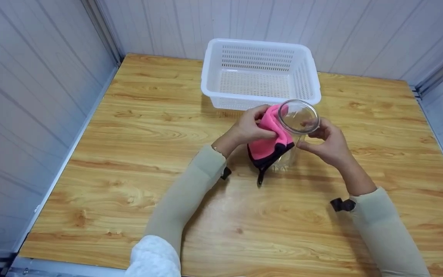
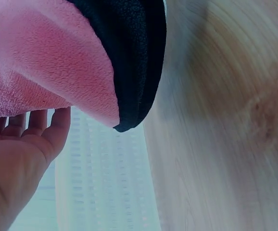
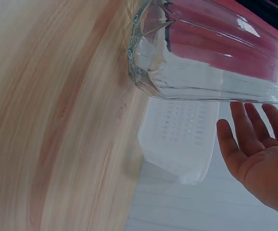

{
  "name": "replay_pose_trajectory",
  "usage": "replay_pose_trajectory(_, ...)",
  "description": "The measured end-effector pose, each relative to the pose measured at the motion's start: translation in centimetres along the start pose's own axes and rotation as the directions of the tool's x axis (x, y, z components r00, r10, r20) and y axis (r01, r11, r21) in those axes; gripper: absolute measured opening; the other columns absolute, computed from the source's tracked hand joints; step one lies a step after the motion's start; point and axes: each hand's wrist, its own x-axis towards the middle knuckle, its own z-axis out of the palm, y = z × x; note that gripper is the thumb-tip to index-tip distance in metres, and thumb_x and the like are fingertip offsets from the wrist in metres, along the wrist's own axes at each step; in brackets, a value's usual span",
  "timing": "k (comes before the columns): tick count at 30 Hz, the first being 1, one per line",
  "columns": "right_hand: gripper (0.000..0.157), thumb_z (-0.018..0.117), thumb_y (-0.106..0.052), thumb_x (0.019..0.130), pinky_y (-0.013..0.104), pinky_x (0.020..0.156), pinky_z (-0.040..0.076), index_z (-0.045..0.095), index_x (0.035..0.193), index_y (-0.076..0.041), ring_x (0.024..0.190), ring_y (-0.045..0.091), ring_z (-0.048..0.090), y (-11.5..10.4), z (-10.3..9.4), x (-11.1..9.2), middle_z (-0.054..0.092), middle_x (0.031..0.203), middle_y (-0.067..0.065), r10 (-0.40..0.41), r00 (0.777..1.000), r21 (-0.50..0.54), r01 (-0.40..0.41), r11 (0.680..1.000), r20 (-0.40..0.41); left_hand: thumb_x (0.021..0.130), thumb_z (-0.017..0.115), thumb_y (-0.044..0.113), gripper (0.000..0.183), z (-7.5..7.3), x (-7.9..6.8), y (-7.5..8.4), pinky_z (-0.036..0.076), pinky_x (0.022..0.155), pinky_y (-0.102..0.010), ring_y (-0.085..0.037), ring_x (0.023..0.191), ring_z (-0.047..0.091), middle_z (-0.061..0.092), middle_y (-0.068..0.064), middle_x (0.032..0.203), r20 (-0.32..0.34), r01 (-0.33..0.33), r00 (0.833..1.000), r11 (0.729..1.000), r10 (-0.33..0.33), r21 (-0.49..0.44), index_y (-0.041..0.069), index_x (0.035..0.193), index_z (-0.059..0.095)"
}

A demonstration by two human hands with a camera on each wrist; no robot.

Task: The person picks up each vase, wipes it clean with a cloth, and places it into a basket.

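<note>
A tall clear glass jar (image 1: pixel 288 158) is held tilted over the table, its round open mouth facing up toward the head view. My right hand (image 1: pixel 330 144) grips it near the rim, thumb on the near side and fingers on the far side. In the right wrist view, the thick faceted base of the jar (image 3: pixel 146 72) points left. My left hand (image 1: pixel 249 126) holds a pink cloth (image 1: pixel 264 149) with black edging and a hanging loop against the jar's left side. The cloth (image 2: pixel 47 57) covers part of the left fingers in the left wrist view.
Behind the hands, a white perforated plastic basket (image 1: pixel 260 96) stands at the back of the wood-grain table (image 1: pixel 140 154). Pale panel walls (image 1: pixel 190 27) enclose the table at the back and both sides.
</note>
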Motion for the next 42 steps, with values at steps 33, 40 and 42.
replay_pose_trajectory(33, 0.047, 0.080, 0.001, 0.072, 0.022, 0.076, 0.052, 0.062, 0.114, 0.008, 0.086, 0.000, 0.060, -3.6, 0.2, -0.9, 0.063, 0.093, -0.022, 0.028, 0.999, -0.007, -0.028, 1.000, -0.026, 0.070, 0.083, 0.014, 0.052, -0.7, 0.3, -1.9, 0.049, 0.086, -0.023, -0.011, 0.098, 0.057, 0.066, -0.003, 0.108, 0.041, 0.071, 0.997, 0.997, -0.073, 0.038, 0.015, 0.118, 0.062)
replay_pose_trajectory(40, 0.048, 0.080, 0.002, 0.072, 0.020, 0.076, 0.051, 0.061, 0.115, 0.008, 0.087, 0.002, 0.060, -3.5, 0.2, -0.9, 0.063, 0.093, -0.020, 0.029, 0.999, -0.001, -0.029, 1.000, -0.025, 0.070, 0.083, 0.014, 0.049, -0.7, 0.3, -2.3, 0.049, 0.084, -0.023, -0.012, 0.096, 0.057, 0.065, -0.004, 0.105, 0.051, 0.052, 0.997, 0.996, -0.056, 0.079, 0.013, 0.114, 0.063)
replay_pose_trajectory(42, 0.048, 0.080, 0.002, 0.072, 0.020, 0.076, 0.051, 0.060, 0.115, 0.008, 0.087, 0.000, 0.059, -3.5, 0.1, -0.8, 0.063, 0.094, -0.018, 0.026, 0.999, 0.005, -0.026, 1.000, -0.021, 0.070, 0.084, 0.014, 0.053, -0.8, 0.2, -2.4, 0.049, 0.085, -0.023, -0.012, 0.098, 0.058, 0.065, -0.004, 0.108, 0.051, 0.066, 0.996, 0.995, -0.070, 0.078, 0.014, 0.118, 0.062)
